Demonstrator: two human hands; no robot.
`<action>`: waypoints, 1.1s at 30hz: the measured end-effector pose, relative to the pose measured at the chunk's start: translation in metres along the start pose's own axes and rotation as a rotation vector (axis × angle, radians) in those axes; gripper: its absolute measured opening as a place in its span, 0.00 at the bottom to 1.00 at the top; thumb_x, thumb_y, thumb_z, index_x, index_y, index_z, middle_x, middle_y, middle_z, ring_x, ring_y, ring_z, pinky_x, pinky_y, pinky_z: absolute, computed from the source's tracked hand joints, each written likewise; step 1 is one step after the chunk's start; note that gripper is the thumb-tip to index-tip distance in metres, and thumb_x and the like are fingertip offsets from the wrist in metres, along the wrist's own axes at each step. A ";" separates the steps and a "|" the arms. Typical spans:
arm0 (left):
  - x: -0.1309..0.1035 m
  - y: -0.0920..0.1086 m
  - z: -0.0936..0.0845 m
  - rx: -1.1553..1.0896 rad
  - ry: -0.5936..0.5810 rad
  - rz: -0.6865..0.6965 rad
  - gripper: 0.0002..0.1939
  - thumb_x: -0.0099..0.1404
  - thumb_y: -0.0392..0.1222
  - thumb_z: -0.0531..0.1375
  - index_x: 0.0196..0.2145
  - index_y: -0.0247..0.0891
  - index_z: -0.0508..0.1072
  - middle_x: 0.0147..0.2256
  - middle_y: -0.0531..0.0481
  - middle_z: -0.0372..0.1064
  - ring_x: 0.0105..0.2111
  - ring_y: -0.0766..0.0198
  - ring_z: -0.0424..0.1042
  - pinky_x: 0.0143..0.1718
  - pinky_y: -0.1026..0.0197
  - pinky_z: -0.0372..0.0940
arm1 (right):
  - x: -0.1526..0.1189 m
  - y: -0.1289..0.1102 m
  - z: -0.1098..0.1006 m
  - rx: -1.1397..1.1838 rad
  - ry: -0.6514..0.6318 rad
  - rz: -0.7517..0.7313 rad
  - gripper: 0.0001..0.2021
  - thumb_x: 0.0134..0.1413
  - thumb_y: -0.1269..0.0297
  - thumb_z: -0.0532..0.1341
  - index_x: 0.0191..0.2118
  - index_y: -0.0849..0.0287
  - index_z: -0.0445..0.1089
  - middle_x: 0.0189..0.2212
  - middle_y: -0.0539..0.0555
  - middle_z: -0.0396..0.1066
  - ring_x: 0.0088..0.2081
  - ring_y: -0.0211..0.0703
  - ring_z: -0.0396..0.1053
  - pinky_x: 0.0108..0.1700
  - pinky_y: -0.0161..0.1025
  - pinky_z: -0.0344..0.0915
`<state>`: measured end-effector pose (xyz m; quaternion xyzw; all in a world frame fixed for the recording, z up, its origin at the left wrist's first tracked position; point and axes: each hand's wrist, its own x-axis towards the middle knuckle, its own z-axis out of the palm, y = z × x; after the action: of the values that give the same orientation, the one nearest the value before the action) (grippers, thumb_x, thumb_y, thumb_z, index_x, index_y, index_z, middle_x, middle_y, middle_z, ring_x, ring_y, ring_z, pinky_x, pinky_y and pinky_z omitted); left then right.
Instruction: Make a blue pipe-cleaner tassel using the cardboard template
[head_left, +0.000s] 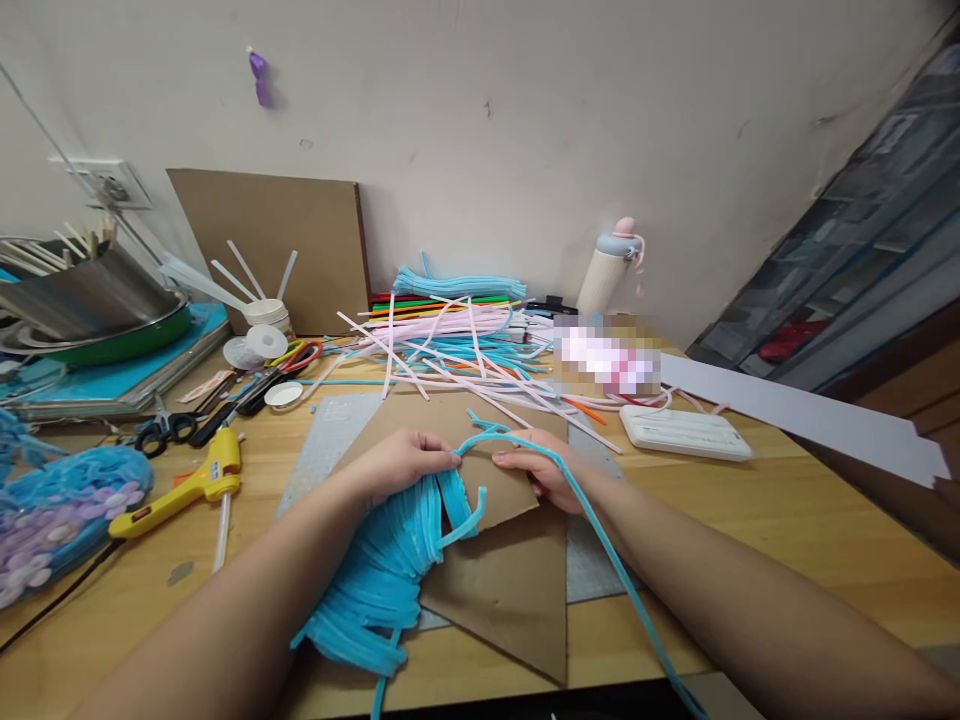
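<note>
In front of me is a cut piece of brown cardboard (499, 485), its left part wrapped in rows of fuzzy light blue pipe cleaners (382, 560). My left hand (405, 465) is closed at the top of the wrapped part, thumb pressing a long blue pipe cleaner (592, 520) near the cardboard's edge. That strand arches over to the right and runs down past my right forearm. My right hand (551, 470) grips the bare right side of the cardboard, thumb in front and fingers partly hidden behind. A short blue end sticks out at the lower middle.
A larger cardboard sheet (517, 600) lies on a grey mat (592, 555). Pink and blue pipe cleaners (450, 340) are heaped behind. On the left are a yellow glue gun (187, 490), black scissors (166, 428) and a metal bowl (90, 290). A white case (684, 432) and bottle (602, 275) stand right.
</note>
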<state>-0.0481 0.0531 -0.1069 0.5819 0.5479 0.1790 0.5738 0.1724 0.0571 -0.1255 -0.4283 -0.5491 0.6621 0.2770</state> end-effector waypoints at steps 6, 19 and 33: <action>0.000 -0.001 0.001 -0.017 0.034 -0.027 0.20 0.45 0.57 0.64 0.25 0.34 0.74 0.17 0.54 0.65 0.17 0.68 0.61 0.18 0.65 0.50 | 0.000 -0.004 0.002 -0.035 0.012 0.038 0.15 0.40 0.57 0.63 0.33 0.62 0.69 0.14 0.42 0.52 0.14 0.28 0.45 0.15 0.30 0.38; 0.010 -0.005 -0.007 -0.229 0.148 -0.062 0.24 0.43 0.55 0.67 0.31 0.33 0.75 0.23 0.49 0.73 0.21 0.64 0.69 0.23 0.64 0.61 | 0.001 -0.008 -0.003 0.069 -0.108 0.112 0.17 0.48 0.52 0.61 0.38 0.60 0.65 0.23 0.50 0.71 0.14 0.29 0.59 0.13 0.26 0.47; 0.015 -0.009 0.000 -0.407 0.183 -0.081 0.18 0.41 0.50 0.68 0.25 0.33 0.74 0.20 0.47 0.73 0.20 0.60 0.71 0.22 0.62 0.65 | 0.012 0.002 0.004 0.198 0.122 0.110 0.10 0.51 0.58 0.58 0.33 0.62 0.62 0.15 0.52 0.69 0.12 0.29 0.57 0.12 0.24 0.47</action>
<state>-0.0469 0.0633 -0.1207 0.4131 0.5730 0.3147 0.6340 0.1632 0.0643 -0.1304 -0.4677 -0.4387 0.7002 0.3139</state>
